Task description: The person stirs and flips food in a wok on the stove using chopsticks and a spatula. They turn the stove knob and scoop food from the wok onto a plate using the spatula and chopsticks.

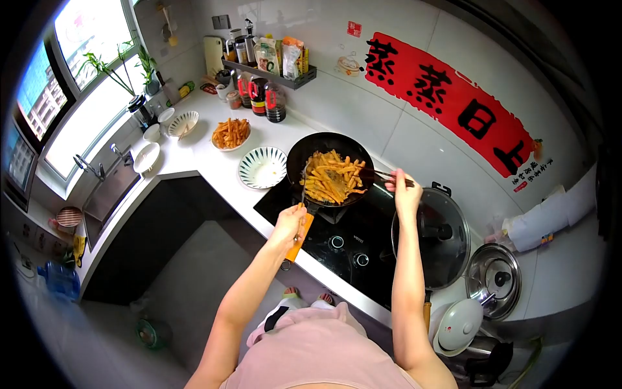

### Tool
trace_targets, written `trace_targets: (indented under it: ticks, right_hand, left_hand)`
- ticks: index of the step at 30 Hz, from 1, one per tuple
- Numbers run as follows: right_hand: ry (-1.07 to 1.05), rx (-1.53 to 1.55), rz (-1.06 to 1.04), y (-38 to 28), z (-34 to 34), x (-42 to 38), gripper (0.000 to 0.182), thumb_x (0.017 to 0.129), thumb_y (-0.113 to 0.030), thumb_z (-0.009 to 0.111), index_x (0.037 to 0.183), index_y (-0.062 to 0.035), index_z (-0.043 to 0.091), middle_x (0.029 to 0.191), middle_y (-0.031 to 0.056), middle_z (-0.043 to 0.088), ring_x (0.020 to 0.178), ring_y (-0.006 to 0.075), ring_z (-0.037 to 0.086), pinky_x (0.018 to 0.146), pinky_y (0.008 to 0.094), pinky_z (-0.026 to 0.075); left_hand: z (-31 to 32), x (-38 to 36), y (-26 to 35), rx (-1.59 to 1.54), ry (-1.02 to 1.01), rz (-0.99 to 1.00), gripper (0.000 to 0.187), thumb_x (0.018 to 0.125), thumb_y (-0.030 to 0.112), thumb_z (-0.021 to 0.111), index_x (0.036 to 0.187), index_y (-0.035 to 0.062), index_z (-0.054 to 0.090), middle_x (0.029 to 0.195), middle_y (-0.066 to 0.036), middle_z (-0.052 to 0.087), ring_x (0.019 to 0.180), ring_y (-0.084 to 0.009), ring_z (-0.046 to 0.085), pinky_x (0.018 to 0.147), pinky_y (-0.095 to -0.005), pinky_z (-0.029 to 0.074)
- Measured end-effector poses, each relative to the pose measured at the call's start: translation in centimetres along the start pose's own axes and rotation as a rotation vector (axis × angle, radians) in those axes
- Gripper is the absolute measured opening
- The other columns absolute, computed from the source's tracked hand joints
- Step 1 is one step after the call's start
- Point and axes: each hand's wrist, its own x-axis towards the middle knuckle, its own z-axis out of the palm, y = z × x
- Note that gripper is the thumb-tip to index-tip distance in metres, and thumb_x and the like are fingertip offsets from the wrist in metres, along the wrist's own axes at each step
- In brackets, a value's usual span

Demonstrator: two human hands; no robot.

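A dark wok (299,146) on the stove holds fried, golden-brown strips of food (334,176). My left hand (289,225) is closed around a thin metal utensil (303,188) whose far end reaches into the wok's left side; its head cannot be made out. Right beside that hand runs the wok's orange handle (302,241). Over the wok's right edge, my right hand (405,188) grips dark chopsticks (382,175), tips toward the food. Left of the wok stands a striped bowl (262,170), and behind it another bowl (231,135) heaped with fried strips.
A large glass lid (435,236) leans right of the stove, near a steel lid (494,279) and a pale pot (459,324). Bottles (275,104) and a loaded rack (295,79) line the wall. More bowls (183,123) and a sink (111,191) lie left.
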Motion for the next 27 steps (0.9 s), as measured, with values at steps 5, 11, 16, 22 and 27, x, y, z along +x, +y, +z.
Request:
trace_targets:
  ticks: [5,11,16,22,27]
  right_hand:
    - [0.015,-0.253,-0.053,-2.5,-0.2,-3.0,0.034,0.094,-0.024,0.057,0.083,0.0058,0.068,0.060,0.0109,0.065,0.052,0.0151,0.065,0.050,0.0273,0.050]
    - [-0.087,-0.183,0.028,-2.4,3.7,-5.9,0.038,0.094,-0.030,0.057,0.083,0.0050,0.069,0.062,0.0097,0.066,0.054,0.0156,0.066,0.053,0.0249,0.051]
    - [-0.106,-0.004,0.023,-2.7,3.9,-6.4,0.030,0.094,-0.022,0.059,0.091,0.0063,0.068,0.077,0.0105,0.069,0.064,0.0138,0.067,0.058,0.0241,0.053]
    - [-0.312,-0.008,0.002,-1.1,3.8,-6.2,0.020,0.091,-0.014,0.062,0.093,0.0058,0.068,0.082,0.0093,0.067,0.067,0.0140,0.067,0.060,0.0231,0.053]
    - [-0.173,-0.030,-0.024,1.5,5.4,-3.8,0.025,0.093,-0.017,0.060,0.090,0.0056,0.068,0.077,0.0084,0.068,0.063,0.0123,0.066,0.057,0.0232,0.052]
  left_hand:
    - [0.3,-1.4,0.5,-0.047,-0.075,-0.085,0.011,0.096,0.020,0.051,0.091,0.0110,0.053,0.063,0.002,0.046,0.035,-0.0082,0.035,0.032,-0.0237,0.028]
    - [-1.3,-1.7,1.9,-0.018,-0.041,0.077,0.008,0.096,0.021,0.051,0.094,0.0131,0.050,0.065,0.001,0.049,0.035,-0.0065,0.036,0.031,-0.0211,0.027]
    - [-2.7,-2.7,3.3,-0.040,-0.027,0.054,0.009,0.096,0.022,0.051,0.096,0.0133,0.049,0.065,0.000,0.048,0.033,-0.0067,0.035,0.031,-0.0215,0.026]
    - [-3.1,-3.3,2.2,-0.011,-0.024,0.055,0.009,0.097,0.022,0.050,0.094,0.0127,0.048,0.065,0.000,0.048,0.033,-0.0068,0.036,0.030,-0.0219,0.027]
    - [-2.5,-3.3,1.5,0.003,-0.021,0.065,0.011,0.097,0.021,0.050,0.089,0.0126,0.048,0.065,0.000,0.049,0.033,-0.0063,0.035,0.031,-0.0218,0.028]
